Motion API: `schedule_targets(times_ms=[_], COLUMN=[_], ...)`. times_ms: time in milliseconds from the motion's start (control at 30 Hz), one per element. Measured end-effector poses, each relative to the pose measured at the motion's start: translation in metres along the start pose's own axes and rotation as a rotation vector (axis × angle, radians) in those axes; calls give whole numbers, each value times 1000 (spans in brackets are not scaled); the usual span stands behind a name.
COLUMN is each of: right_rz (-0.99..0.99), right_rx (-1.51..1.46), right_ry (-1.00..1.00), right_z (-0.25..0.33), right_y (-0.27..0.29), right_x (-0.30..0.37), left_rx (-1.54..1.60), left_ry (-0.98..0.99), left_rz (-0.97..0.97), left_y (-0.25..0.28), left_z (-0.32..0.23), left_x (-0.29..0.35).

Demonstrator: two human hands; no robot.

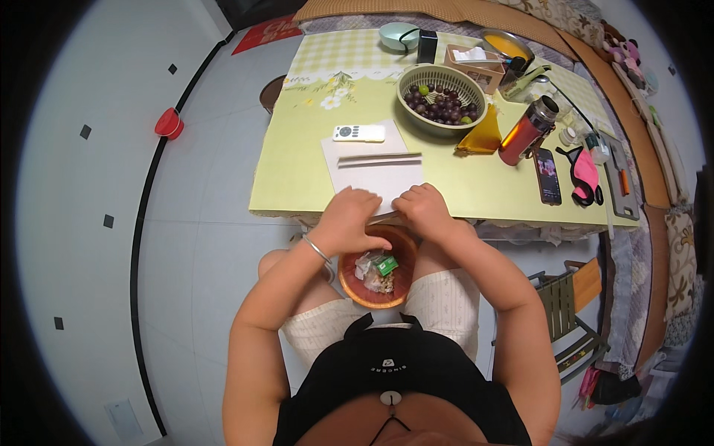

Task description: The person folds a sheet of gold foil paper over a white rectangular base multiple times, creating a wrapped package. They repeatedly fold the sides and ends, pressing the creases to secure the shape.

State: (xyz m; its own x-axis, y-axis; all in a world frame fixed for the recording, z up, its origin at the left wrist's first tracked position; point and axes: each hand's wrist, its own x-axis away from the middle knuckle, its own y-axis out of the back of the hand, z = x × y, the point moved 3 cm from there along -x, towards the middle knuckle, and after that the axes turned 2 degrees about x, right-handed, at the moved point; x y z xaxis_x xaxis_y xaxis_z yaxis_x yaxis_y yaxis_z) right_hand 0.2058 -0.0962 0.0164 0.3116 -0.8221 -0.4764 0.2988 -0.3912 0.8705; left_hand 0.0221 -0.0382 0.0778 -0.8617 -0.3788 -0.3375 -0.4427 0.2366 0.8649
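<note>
White paper (pixel 379 177) lies on the table by its near edge, with a dark-edged strip or fold (pixel 379 159) across it. My left hand (pixel 349 221) rests over the paper's near left corner, its fingers bent on the sheet and its thumb stretched out apart. Beside it, my right hand (pixel 424 210) is closed at the near right corner, fingers curled at the paper's edge; its fingertips are partly hidden. On the paper's far part sits a white remote control (pixel 359 133). Below the hands, between my knees, stands a reddish-brown bin (pixel 349 279) with wrappers and scraps inside.
Beyond the paper are a colander (pixel 405 111) of grapes, a golden pouch (pixel 482 135) and a red thermos (pixel 529 132). A phone (pixel 548 177), a pink-and-black mask (pixel 584 177) and a grey board (pixel 619 182) lie right. A folding chair (pixel 554 305) stands by the table.
</note>
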Motion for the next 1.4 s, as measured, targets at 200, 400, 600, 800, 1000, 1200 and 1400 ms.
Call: schedule_targets(times_ms=[200, 400, 600, 800, 1000, 1200, 1400], right_rz=[255, 335, 325, 205, 105, 76, 35], right_rx=[-317, -509, -708, -379, -180, -191, -163], right_ry=[-137, -136, -386, -683, -714, -714, -716], right_z=[5, -21, -44, -67, -59, -58, -58], right_y=[11, 6, -8, -21, -30, -29, -32], right_x=[-17, -18, -23, -25, -25, -23, -23], left_rx=[141, 86, 158, 81, -275, -198, -238], left_ry=[222, 112, 254, 473, 105, 142, 185], left_rz=[11, 34, 46, -159, -440, 9, 32], left_y=[-27, -19, -31, -31, -38, -72, -77], left_z=[37, 49, 74, 91, 69, 39, 39], left_x=[39, 30, 22, 13, 8, 16, 16])
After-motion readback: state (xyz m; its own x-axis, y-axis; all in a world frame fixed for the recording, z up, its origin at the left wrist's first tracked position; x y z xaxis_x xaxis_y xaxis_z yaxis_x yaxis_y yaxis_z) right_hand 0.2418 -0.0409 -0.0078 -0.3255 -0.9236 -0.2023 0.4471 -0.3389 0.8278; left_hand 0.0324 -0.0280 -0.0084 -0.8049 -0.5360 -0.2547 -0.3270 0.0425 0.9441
